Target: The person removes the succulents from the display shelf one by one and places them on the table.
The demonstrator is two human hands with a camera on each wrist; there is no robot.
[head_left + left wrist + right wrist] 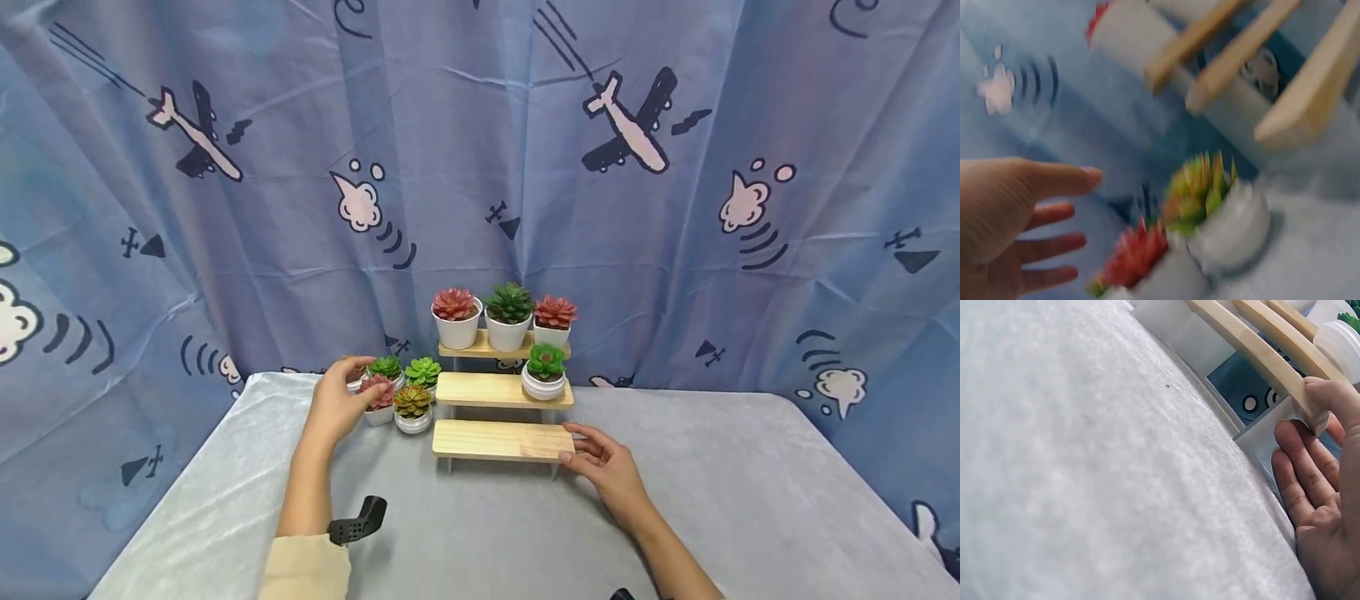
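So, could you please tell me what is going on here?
A person's right hand grips the right end of the bottom shelf on a three-tier wooden stand. The left hand hovers, holding nothing, by the potted succulents left of the stand. Three more stand on the top shelf, one green succulent on the middle shelf.

a curtained-off tabletop space; whether it sits in a home or a studio cannot be told. a blue airplane-print curtain (465,125) hangs behind and beyond both ends of a pale grey, cloth-covered table (750,492).
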